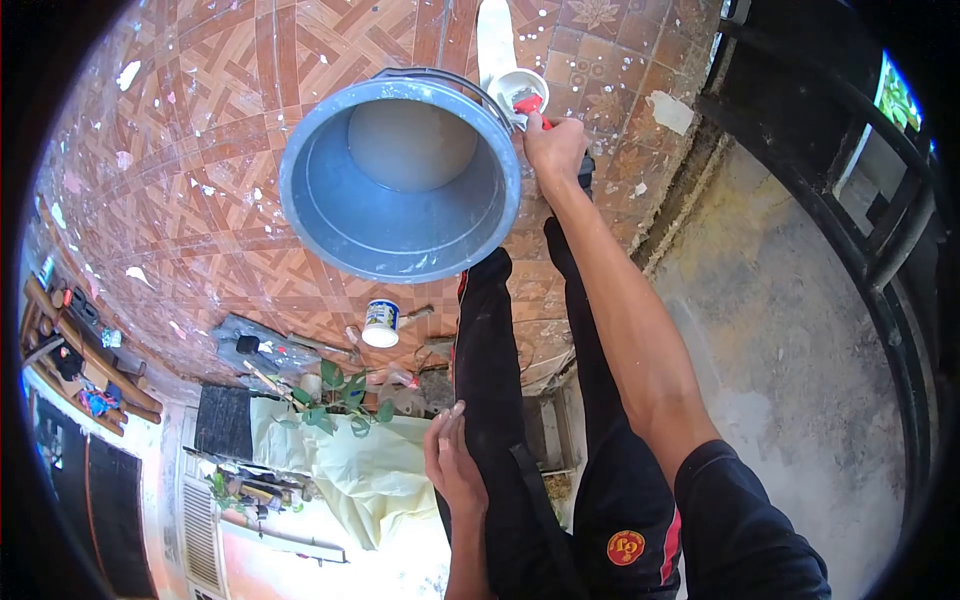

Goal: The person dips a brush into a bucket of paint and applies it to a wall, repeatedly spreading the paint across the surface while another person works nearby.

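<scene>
My right hand (556, 150) is closed around the red handle of a small tool (528, 103). The tool's working end dips into a small white cup (541, 84), where its kind is hidden. Just left of this hand stands a large grey-blue bucket (305, 205) with cloudy liquid (415, 145) at the bottom and its handle folded to the far side. Beside my left thigh, my left hand (456, 465) hangs with its fingers stretched out and nothing in them.
White spots and flakes mark the brown patterned tile floor (200, 120). A white strip (495, 40) lies beyond the cup. Nearer me are a white-and-blue tub (381, 325), a leafy plant (345, 395) and a pale cloth cover (350, 465). Black metal bars (830, 210) stand at right.
</scene>
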The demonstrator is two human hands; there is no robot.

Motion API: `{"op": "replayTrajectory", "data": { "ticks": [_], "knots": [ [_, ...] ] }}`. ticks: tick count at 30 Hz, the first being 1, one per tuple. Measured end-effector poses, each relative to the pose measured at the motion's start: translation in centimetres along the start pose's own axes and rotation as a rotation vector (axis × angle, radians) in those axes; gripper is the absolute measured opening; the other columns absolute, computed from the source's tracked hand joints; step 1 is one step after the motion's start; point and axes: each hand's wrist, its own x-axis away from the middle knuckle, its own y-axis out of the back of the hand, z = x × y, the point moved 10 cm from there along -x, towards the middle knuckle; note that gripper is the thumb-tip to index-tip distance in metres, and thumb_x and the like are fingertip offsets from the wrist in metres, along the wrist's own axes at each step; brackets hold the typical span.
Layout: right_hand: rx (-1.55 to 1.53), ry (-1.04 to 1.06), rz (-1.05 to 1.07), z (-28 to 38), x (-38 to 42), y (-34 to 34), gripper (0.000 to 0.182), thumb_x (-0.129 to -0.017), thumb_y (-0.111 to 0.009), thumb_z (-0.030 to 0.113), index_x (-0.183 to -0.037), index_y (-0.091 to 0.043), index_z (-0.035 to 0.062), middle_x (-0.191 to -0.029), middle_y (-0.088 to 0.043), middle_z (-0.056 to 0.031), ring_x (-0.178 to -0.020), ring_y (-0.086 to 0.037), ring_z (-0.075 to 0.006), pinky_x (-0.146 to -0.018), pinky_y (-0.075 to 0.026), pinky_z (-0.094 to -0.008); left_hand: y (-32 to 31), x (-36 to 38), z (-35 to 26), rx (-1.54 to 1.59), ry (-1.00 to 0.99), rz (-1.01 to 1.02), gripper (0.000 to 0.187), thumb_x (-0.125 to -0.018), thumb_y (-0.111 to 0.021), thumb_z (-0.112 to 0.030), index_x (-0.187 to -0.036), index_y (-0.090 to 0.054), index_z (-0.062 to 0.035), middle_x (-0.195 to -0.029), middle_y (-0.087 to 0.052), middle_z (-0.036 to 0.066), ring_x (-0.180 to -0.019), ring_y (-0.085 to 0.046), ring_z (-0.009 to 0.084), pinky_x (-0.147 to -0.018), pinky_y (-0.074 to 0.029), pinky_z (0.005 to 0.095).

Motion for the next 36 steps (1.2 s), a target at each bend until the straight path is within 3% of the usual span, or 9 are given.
{"op": "replayTrajectory", "data": {
  "ticks": [4,12,20,28,30,36],
  "knots": [
    [0.019,0.001,0.036,0.4,-0.5,-0.5,0.034,-0.079,-0.065,0.026,-0.081,-0.068,-0.0078,-0.083,-0.065,-0.0299,-0.084,-0.065,-0.042,-0.078,-0.051,-0.0449,0.1,0.0,-0.2,-0.035,0.013,-0.019,0.042,-0.097,-0.04,-0.024,-0.126,-0.041,0.0059,-0.127,-0.05,0.026,-0.126,-0.045,0.0324,-0.111,-0.029,0.0429],
    [0.068,0.029,0.065,0.1,-1.5,-1.7,0.039,-0.079,-0.066,0.028,-0.083,-0.065,-0.0106,-0.088,-0.064,-0.0314,-0.088,-0.064,-0.0437,-0.079,-0.051,-0.0458,0.0,0.0,-0.4,-0.034,0.007,-0.036,0.037,-0.097,-0.04,-0.019,-0.124,-0.045,0.0051,-0.126,-0.051,0.025,-0.124,-0.047,0.0311,-0.11,-0.03,0.0417],
    [0.022,0.04,0.058,-0.7,0.5,1.5,0.035,-0.081,-0.063,0.029,-0.082,-0.07,-0.0046,-0.08,-0.065,-0.0289,-0.082,-0.065,-0.0414,-0.077,-0.05,-0.0451,0.2,0.0,-0.5,-0.002,-0.024,-0.048,0.037,-0.098,-0.039,-0.022,-0.122,-0.046,0.0046,-0.124,-0.053,0.025,-0.122,-0.049,0.0322,-0.109,-0.031,0.0422],
    [0.024,0.061,0.065,-0.1,0.9,1.5,0.035,-0.081,-0.063,0.029,-0.083,-0.07,-0.0054,-0.08,-0.065,-0.0288,-0.081,-0.065,-0.041,-0.077,-0.05,-0.0435,0.3,0.2,-0.8,0.036,-0.048,-0.066,0.037,-0.099,-0.038,-0.022,-0.122,-0.047,0.005,-0.122,-0.054,0.025,-0.121,-0.05,0.0318,-0.108,-0.033,0.042],
    [0.028,0.072,0.077,0.0,1.0,1.2,0.035,-0.082,-0.063,0.029,-0.083,-0.07,-0.0053,-0.08,-0.065,-0.0288,-0.081,-0.065,-0.0409,-0.076,-0.05,-0.0434,0.7,0.3,-0.3,-0.006,-0.025,-0.077,0.042,-0.098,-0.039,-0.029,-0.123,-0.045,0.0042,-0.124,-0.053,0.025,-0.123,-0.048,0.0328,-0.109,-0.032,0.0427],
    [-0.006,0.068,0.085,-0.1,0.9,0.9,0.034,-0.083,-0.061,0.028,-0.081,-0.069,-0.0057,-0.078,-0.065,-0.0279,-0.081,-0.065,-0.0416,-0.075,-0.05,-0.0445,0.6,0.4,-0.1,0.002,-0.024,-0.089,0.037,-0.099,-0.038,-0.024,-0.122,-0.048,0.0036,-0.122,-0.055,0.024,-0.121,-0.051,0.0312,-0.108,-0.033,0.042]
  ]
}}
